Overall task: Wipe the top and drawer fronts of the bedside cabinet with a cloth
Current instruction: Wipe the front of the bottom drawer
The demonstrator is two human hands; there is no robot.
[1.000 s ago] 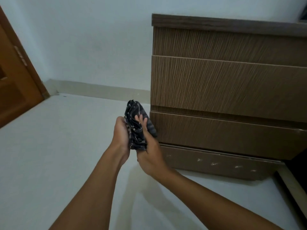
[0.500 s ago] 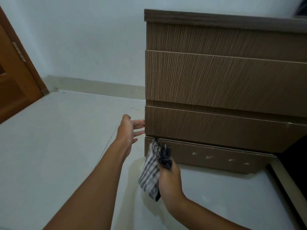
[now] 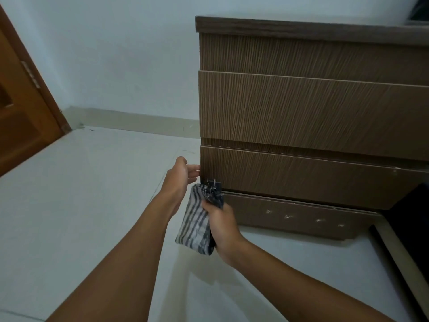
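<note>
The brown wood-grain bedside cabinet (image 3: 301,108) fills the right half of the view, seen from low down; its top surface is hidden, only the front edge shows. My right hand (image 3: 222,226) grips a dark-and-white striped cloth (image 3: 197,219), which hangs down in front of the cabinet's bottom left corner, below the lower drawer front (image 3: 301,175). My left hand (image 3: 181,175) is open, its fingertips at the left edge of that lower drawer front.
A pale tiled floor (image 3: 81,205) spreads left of the cabinet to a white wall with a skirting strip. An orange-brown wooden door (image 3: 21,108) stands at the far left. A dark object with a pale edge (image 3: 408,238) lies at the lower right.
Both hands held the bunched cloth together; my left hand has let go and reached to the drawer's left edge, while my right hand dropped lower with the cloth now hanging loose.
</note>
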